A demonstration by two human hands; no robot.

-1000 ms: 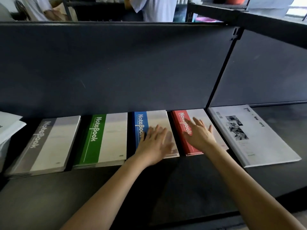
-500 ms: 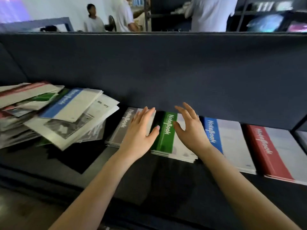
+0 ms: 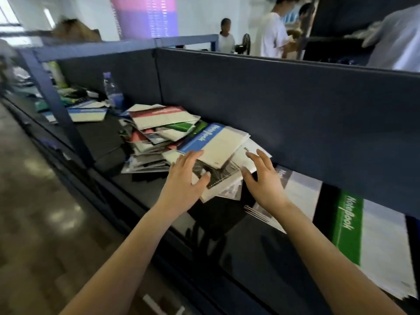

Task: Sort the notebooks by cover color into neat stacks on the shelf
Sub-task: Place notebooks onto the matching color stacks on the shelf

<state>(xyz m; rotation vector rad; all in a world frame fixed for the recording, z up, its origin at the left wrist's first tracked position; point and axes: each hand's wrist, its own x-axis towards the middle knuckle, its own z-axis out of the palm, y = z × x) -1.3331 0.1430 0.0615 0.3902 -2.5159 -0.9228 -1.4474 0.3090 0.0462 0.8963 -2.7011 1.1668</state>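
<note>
On the pile [image 3: 159, 137], the blue notebook [image 3: 216, 142] lies just beyond left hand [image 3: 181, 180] and right hand [image 3: 266, 183] (both hands spread, empty).

Two bare hands, left hand [image 3: 184, 185] and right hand [image 3: 266, 183]; one jumbled heap of paper notebooks [image 3: 154, 137]; one blue-spined white notebook [image 3: 213, 142] on top; one green-spined white notebook [image 3: 350, 226]; one grey-spined white notebook [image 3: 297, 189]; one clear plastic bottle [image 3: 111, 89].

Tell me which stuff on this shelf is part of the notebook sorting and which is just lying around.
Part of the job: messy notebook pile, blue notebook on top, grey stack, green stack, left hand, right hand.
Lying about: water bottle, fan, papers in the next bay.
</note>
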